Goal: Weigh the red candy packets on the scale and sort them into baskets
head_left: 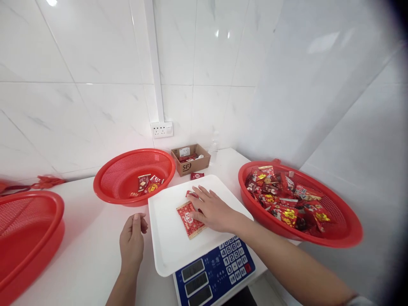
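A red snack packet [190,219] lay on the scale's white tray [165,246]. The right hand [213,209] rested flat at its 3 o'clock, fingers spread, touching it. The left hand [132,243] hovered loosely curled, empty, at 9 o'clock over the table [86,255].

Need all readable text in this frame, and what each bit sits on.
"SF" on the cardboard box front.
"志准" on the scale's blue panel, likely; small.
Digits 0-9 on the scale keypad; other key labels too small.
Scale displays: blurred, unreadable.
Red packet under the right hand and packets in the right basket: print too small to read.
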The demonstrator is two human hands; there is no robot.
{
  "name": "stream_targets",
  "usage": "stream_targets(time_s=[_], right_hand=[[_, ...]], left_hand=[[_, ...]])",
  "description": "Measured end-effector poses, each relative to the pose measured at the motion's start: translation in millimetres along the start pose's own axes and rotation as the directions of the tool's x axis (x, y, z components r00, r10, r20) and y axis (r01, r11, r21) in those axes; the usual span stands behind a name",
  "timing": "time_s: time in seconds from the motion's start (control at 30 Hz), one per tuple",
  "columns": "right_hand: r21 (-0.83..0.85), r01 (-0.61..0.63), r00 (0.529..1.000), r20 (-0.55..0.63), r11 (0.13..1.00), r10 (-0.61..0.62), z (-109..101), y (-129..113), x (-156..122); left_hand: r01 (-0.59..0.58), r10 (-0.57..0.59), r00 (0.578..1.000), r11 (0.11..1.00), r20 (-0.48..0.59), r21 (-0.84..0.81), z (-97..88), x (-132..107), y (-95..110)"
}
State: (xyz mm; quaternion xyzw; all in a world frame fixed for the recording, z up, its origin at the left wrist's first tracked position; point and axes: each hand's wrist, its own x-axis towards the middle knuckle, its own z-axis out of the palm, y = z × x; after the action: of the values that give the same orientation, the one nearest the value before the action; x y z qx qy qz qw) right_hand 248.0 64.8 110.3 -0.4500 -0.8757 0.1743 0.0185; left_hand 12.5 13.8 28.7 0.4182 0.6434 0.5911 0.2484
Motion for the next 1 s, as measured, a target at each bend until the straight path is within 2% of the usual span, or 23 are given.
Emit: stream_targets(time_s=[0.13,0.37,0.47,0.53,0.63,0.8,0.9,1.0], right_hand=[[0.014,0.027,0.998,0.047,1.0,-0.028,1.2,6.4,6.1],[0.086,0.063,0.998,0.015,0.994,-0.065,2.9,10.9,-20.7],[0.112,-0.014,0.999,-0.029,0.994,0.017,4.7,11.2,-29.8],[0.127,-0.064,0.998,-0.016,0.99,0.066,6.4,9.9,-36.1],[0.172,-0.071,0.997,0.022,0.983,0.068,9.9,7.1,-48.4],[0.255,-0.115,0.992,-0.012,0.96,0.122,15.3,8.9,-70.0],[0.284,-0.16,0.981,-0.057,0.946,0.183,18.8,14.8,-78.8],[0.3,-0.141,0.976,-0.115,0.944,0.182,24.2,20.6,-84.2]], left_hand=[[-0.005,0.005,1.0,1.0,0.005,-0.013,-0.5,1.0,-2.3],[0.011,-0.011,1.0,0.999,0.011,-0.036,1.1,0.8,-2.2],[0.016,-0.015,1.0,0.999,0.009,-0.051,0.3,0.9,-3.8],[0.014,-0.014,1.0,0.998,0.004,-0.056,-0.5,1.6,-5.4],[0.02,-0.02,1.0,0.999,-0.007,-0.047,-0.6,3.2,-7.5],[0.02,-0.022,0.999,0.998,-0.032,-0.066,1.4,3.0,-6.9],[0.008,-0.013,0.997,0.998,-0.077,-0.057,0.9,1.0,-4.2],[0.001,-0.008,0.992,0.998,-0.124,-0.056,-1.1,0.0,-2.1]])
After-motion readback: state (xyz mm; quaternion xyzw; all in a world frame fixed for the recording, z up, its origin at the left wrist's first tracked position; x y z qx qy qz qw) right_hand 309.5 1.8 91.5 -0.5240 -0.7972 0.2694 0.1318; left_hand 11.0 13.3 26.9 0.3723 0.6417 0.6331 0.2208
